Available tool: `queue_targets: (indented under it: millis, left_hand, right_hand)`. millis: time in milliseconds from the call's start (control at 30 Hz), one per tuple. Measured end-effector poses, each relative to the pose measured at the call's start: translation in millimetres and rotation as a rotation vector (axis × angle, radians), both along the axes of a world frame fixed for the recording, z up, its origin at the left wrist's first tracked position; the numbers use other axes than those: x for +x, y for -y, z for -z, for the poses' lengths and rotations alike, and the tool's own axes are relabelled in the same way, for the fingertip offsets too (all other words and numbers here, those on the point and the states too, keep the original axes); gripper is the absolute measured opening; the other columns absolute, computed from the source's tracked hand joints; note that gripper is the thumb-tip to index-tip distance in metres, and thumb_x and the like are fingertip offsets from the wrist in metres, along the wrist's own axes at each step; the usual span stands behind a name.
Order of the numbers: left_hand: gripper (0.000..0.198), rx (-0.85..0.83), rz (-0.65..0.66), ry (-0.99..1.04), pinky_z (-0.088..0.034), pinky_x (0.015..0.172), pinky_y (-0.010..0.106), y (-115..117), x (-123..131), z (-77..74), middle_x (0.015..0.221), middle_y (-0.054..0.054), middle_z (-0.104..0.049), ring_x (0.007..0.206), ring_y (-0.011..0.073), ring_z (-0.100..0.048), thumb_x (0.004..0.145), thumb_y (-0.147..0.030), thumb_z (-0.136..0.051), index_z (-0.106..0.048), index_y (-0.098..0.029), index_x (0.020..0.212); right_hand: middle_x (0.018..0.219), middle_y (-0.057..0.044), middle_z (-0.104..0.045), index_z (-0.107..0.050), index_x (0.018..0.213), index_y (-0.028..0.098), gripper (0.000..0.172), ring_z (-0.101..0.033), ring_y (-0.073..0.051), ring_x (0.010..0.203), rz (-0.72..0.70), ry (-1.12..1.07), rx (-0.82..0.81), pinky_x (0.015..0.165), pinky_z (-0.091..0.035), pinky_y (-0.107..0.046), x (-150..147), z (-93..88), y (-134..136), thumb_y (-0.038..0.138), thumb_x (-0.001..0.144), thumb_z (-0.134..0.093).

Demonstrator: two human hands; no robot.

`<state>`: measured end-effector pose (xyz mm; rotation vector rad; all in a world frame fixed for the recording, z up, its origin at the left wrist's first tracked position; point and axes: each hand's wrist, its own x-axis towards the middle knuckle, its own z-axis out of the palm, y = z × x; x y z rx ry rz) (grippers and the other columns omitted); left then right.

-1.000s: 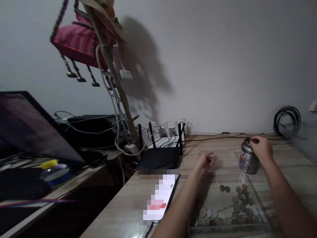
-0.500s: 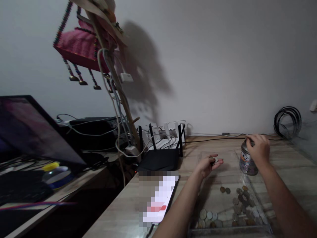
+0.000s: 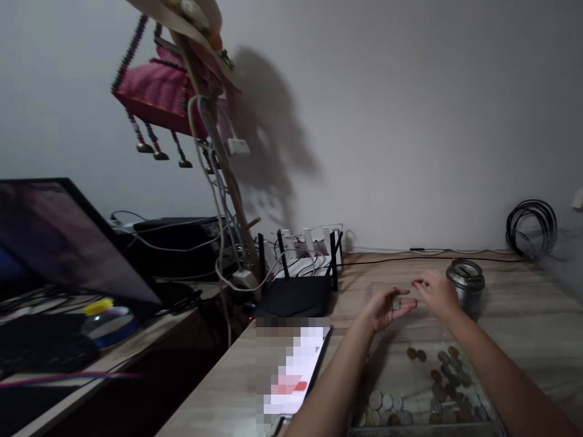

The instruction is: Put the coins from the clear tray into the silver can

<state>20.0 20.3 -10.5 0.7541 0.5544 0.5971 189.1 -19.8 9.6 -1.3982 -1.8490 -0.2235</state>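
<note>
My left hand [image 3: 387, 308] is palm up with its fingers partly stretched, and a few coins [image 3: 396, 301] lie in it. Just to the right, my right hand [image 3: 436, 295] reaches toward those fingers, its thumb and forefinger slightly apart; I see nothing between them. Behind the right hand stands a metal can [image 3: 465, 280] with a slot in its lid, its lower part partly covered by the hand. Below both hands is a clear plastic tray [image 3: 423, 430]. Several loose silver and brownish coins [image 3: 387, 402] are spread in it, mostly at the near and right sides.
A phone [image 3: 298, 370] with a lit, partly blurred screen lies left of my left forearm. Behind it sits a black router [image 3: 294, 295] with upright antennas and cables. Coiled black cable [image 3: 531, 227] leans at the back right. A monitor [image 3: 77, 243] stands on the left desk.
My right hand has left the can's lid and moved left, close to my left hand. The slotted lid is now uncovered. My left hand still holds coins in nearly the same place.
</note>
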Motion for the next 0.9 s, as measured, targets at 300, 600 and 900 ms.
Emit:
queue_targets:
  millis: [300,600,900]
  left_hand:
    - [0.022,-0.009,-0.116,-0.077,-0.048,0.059,0.022,1.9,0.5,-2.8,0.079,0.011,-0.064,0.068,0.0154,-0.063,0.078,-0.021,-0.044,-0.051,-0.009,0.096]
    - [0.017,-0.055,-0.125,-0.031,-0.047,0.061,0.022,1.3,-0.5,-4.7,0.076,0.01,-0.063,0.069,0.0152,-0.063,0.077,-0.018,-0.044,-0.052,-0.01,0.09]
    - [0.021,-0.049,-0.107,-0.015,-0.046,0.064,0.023,-1.5,-0.4,-0.5,0.078,0.011,-0.063,0.072,0.016,-0.063,0.077,-0.019,-0.045,-0.051,-0.008,0.095]
  right_hand:
    - [0.069,-0.005,-0.064,-0.066,0.072,0.021,0.021,-0.05,-0.021,0.072,0.632,-0.034,0.048,0.061,-0.029,-0.03,83.4,-25.0,7.8,0.032,0.069,-0.048]
    - [0.067,-0.004,-0.065,-0.067,0.071,0.023,0.023,-0.052,-0.021,0.072,0.695,-0.076,0.013,0.061,-0.026,-0.031,81.4,-24.9,10.2,0.035,0.066,-0.048]
    - [0.068,-0.007,-0.063,-0.068,0.073,0.023,0.025,-0.05,-0.023,0.076,0.733,-0.068,-0.06,0.067,-0.028,-0.035,83.4,-25.8,9.6,0.037,0.068,-0.048]
